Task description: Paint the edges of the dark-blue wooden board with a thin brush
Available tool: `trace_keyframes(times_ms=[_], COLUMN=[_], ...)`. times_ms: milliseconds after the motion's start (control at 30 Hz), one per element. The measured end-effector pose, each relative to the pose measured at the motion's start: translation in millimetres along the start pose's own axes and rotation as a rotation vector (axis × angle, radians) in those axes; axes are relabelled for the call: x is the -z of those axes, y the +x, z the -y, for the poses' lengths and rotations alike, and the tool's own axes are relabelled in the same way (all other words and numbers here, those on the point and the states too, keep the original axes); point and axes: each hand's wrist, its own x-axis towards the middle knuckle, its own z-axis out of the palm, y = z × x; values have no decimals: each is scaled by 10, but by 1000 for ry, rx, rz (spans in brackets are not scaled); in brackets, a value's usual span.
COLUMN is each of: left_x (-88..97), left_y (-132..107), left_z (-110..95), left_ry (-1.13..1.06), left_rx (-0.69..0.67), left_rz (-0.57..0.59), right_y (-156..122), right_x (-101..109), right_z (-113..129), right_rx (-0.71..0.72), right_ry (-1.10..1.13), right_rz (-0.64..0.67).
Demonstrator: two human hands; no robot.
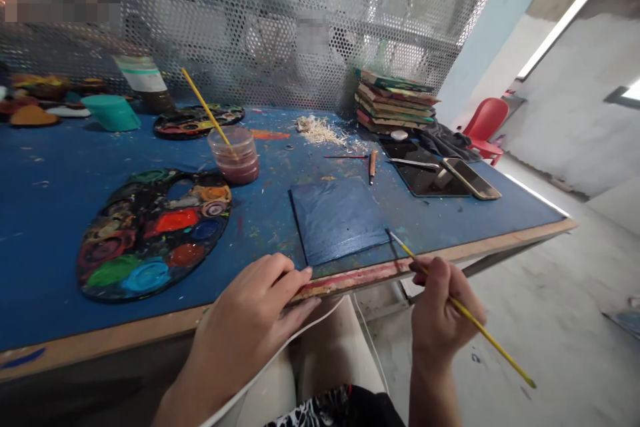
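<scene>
The left hand (255, 307) is at the table's near edge, just beside the panel's near left corner; its fingers are bent and close together, thumb lower, and whether they grip the edge I cannot tell. A white cord (300, 331) runs below it. The right hand (445, 307) pinches a thin yellow brush (480, 328) between thumb and fingers. The brush's long axis slants from its butt, near right, to its bristles, far left, which point at the panel's near right corner.

The dark blue panel (340, 220) lies flat on the blue table (265, 213), its near edge roughly along the table's. Left of it sits a palette (130, 213) of paints; beyond that, a cup (245, 173) with 1 more yellow brush (207, 109) leaning far left. Past the panel's far right corner lie a wooden-handled tool (373, 167), a tablet (425, 180) and a phone (473, 179). Farther off are shavings (320, 130), stacked books (395, 103) and, behind them, a metal mesh (280, 13).
</scene>
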Motion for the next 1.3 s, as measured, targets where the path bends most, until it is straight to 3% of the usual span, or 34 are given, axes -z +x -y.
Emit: trace_keyframes(times_ms=[67,167,233,300,400,467,567,667,733,800,900,967,1033,1133,1200,1233,1300], left_x=[5,10,12,13,11,6,-3,1,10,17,13,6,0,0,1,1,-1], left_y=[5,11,16,18,13,3,-9,-8,-2,3,7,9,10,10,12,14,17], left_z=[-1,-1,1,0,-5,-5,3,8,3,-6,-13,-11,-8,-11,-17,-21,-26], left_ry=[-7,-24,-26,-16,1,9,12,1,-2,0,0,3,6,-3,-9,-8,-1], left_rx=[3,12,14,9,-7,-11,-2,11,13,12,13,19,21,22,21,18,9], left_rz=[0,7,12,11,5,1,3,29,40,37,17,11,5,16,23,22,10], right_y=[-46,-154,-171,-120,13,64,25,-66,-75,-25,88,109,62,-55,-76,-56,30], right_x=[-21,-97,-136,-145,-120,-108,-132,-189,-213,-217,-202,-197,-207,-239,-249,-248,-236], right_z=[93,325,394,333,114,38,157,368,404,324,148,122,201,388,439,425,336], right_rx=[71,187,198,130,-26,-57,34,142,151,96,-18,-16,64,178,120,49,-124], right_ry=[43,253,353,318,118,26,36,207,277,228,43,-23,4,193,291,293,215], right_rz=[74,360,483,420,137,15,102,390,505,424,139,74,131,391,514,505,340])
